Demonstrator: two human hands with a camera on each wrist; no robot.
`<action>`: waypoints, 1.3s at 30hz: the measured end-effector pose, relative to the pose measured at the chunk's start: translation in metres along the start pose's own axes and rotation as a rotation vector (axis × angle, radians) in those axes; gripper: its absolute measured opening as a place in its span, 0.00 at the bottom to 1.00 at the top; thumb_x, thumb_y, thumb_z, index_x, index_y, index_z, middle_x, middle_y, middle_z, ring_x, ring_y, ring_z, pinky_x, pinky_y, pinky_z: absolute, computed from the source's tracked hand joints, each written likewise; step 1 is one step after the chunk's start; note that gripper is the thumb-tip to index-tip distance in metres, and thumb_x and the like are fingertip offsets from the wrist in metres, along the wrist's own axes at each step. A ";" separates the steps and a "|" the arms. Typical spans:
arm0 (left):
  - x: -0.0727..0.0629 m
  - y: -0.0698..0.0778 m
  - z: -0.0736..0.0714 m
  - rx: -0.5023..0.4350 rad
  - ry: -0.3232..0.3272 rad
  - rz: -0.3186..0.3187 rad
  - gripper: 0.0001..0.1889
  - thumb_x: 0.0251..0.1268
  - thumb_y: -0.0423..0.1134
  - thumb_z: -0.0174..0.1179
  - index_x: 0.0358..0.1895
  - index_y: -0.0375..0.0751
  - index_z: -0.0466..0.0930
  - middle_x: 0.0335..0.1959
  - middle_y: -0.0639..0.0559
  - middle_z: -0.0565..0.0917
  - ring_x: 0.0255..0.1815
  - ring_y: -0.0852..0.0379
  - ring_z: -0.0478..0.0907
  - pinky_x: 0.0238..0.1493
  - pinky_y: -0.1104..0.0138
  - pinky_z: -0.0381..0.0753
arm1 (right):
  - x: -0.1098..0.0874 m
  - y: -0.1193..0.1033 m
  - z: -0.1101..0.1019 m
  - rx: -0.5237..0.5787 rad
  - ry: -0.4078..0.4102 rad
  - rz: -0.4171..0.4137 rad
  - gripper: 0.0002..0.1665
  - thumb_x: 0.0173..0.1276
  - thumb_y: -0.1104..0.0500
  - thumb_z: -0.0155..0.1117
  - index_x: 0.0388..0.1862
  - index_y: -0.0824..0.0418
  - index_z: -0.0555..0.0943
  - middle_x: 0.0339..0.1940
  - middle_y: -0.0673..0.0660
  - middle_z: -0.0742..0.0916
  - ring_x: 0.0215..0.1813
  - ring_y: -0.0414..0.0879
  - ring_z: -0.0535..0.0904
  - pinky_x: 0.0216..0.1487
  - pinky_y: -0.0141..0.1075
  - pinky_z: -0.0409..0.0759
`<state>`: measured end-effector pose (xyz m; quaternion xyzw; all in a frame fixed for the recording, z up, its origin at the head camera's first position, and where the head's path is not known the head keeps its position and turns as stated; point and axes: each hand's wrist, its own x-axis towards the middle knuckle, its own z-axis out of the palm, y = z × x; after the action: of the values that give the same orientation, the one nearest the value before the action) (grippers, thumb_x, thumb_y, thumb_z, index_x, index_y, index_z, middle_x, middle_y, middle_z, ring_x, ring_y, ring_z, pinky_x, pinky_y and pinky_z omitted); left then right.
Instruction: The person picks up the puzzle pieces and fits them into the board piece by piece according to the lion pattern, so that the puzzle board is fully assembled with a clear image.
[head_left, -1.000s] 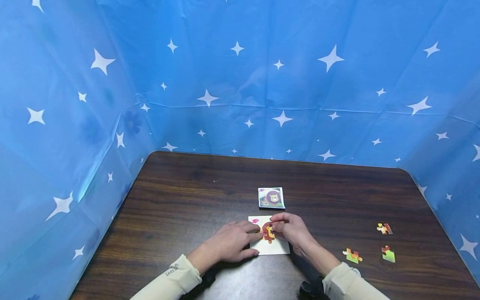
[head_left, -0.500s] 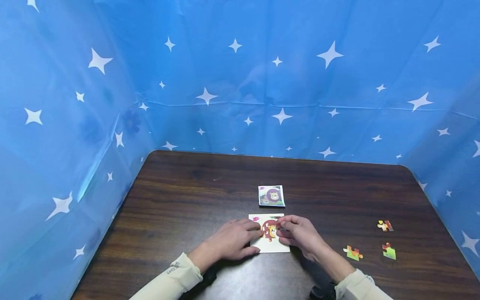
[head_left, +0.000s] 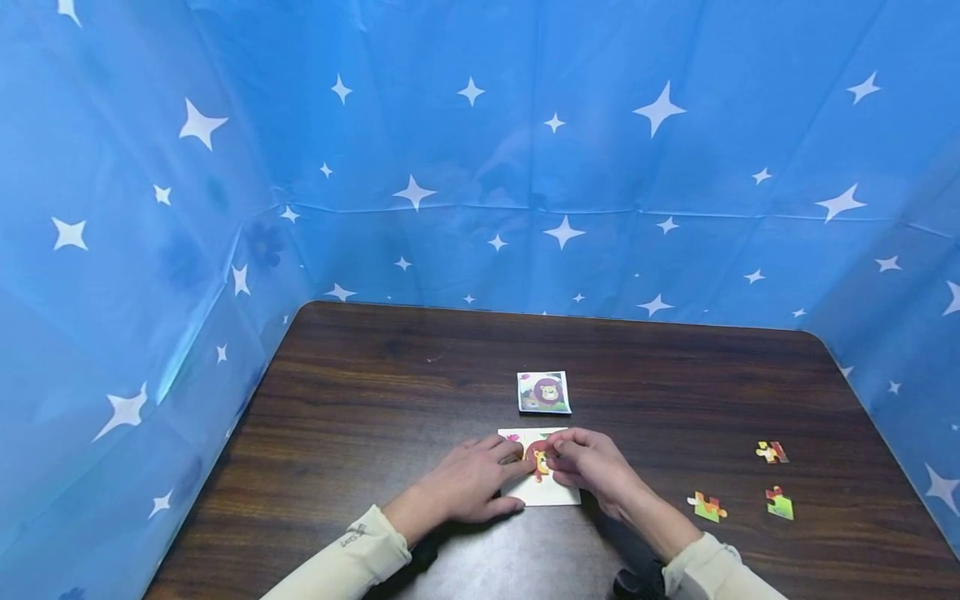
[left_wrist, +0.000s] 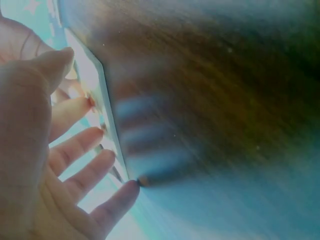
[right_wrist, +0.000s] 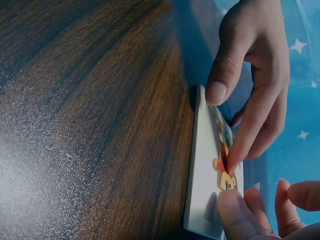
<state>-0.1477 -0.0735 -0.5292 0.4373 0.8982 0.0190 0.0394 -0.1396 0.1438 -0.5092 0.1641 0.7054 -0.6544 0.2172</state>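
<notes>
A white puzzle board (head_left: 536,497) lies before me, bearing joined lion jigsaw pieces (head_left: 540,467). From the left, my left hand (head_left: 472,479) rests on it with fingers fairly straight, the index finger touching the lion pieces. At the lion's right side, my right hand (head_left: 603,471) pinches a jigsaw piece between thumb and fingers; most of that piece is hidden. In the right wrist view, the right thumb (right_wrist: 230,202) lies close to the yellow lion face (right_wrist: 226,181), while the left index fingertip presses the red mane part.
A lion picture card (head_left: 543,393) lies just beyond the board. Several loose items sit on the dark wooden table (head_left: 375,375): at right, a yellow-red piece (head_left: 772,452), an orange-green piece (head_left: 707,507) and a red-green piece (head_left: 779,503). Blue star cloth (head_left: 487,167) surrounds the table.
My right hand shifted slightly right, then a little back left toward the lion. My left fingers have slid right, farther over the lion pieces. The loose pieces stayed put.
</notes>
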 end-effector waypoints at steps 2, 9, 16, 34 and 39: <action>0.000 0.000 0.000 0.006 0.001 0.002 0.31 0.70 0.64 0.55 0.73 0.59 0.72 0.67 0.55 0.77 0.71 0.53 0.71 0.64 0.54 0.78 | 0.000 0.001 0.000 -0.008 -0.006 -0.014 0.14 0.78 0.63 0.53 0.54 0.70 0.80 0.46 0.61 0.88 0.44 0.44 0.86 0.47 0.39 0.87; 0.003 0.001 -0.003 0.006 -0.025 0.002 0.30 0.71 0.63 0.55 0.72 0.58 0.73 0.68 0.55 0.76 0.71 0.53 0.70 0.64 0.54 0.78 | 0.002 -0.001 -0.001 -0.035 0.002 0.001 0.15 0.78 0.61 0.53 0.54 0.69 0.80 0.49 0.62 0.88 0.46 0.45 0.87 0.51 0.43 0.87; 0.005 0.000 -0.002 0.017 -0.038 0.019 0.31 0.73 0.63 0.53 0.74 0.58 0.70 0.74 0.58 0.73 0.72 0.51 0.71 0.62 0.52 0.79 | 0.003 -0.003 -0.007 -0.013 -0.020 0.003 0.15 0.79 0.61 0.52 0.55 0.68 0.80 0.49 0.60 0.88 0.44 0.44 0.85 0.47 0.39 0.86; 0.008 -0.001 -0.004 -0.010 -0.055 0.003 0.31 0.70 0.61 0.57 0.74 0.59 0.70 0.73 0.63 0.73 0.71 0.54 0.71 0.64 0.51 0.77 | 0.017 -0.030 -0.081 0.019 -0.060 -0.059 0.24 0.83 0.55 0.46 0.69 0.67 0.70 0.54 0.54 0.85 0.50 0.42 0.85 0.55 0.39 0.86; 0.008 -0.002 -0.003 -0.007 -0.048 0.012 0.30 0.71 0.59 0.58 0.74 0.60 0.70 0.73 0.63 0.73 0.71 0.54 0.71 0.64 0.51 0.77 | 0.018 -0.036 -0.116 0.035 -0.047 -0.088 0.24 0.84 0.54 0.45 0.70 0.66 0.69 0.47 0.45 0.86 0.49 0.39 0.85 0.55 0.37 0.85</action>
<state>-0.1546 -0.0690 -0.5268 0.4431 0.8942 0.0118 0.0625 -0.1845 0.2548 -0.4822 0.1210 0.6951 -0.6793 0.2018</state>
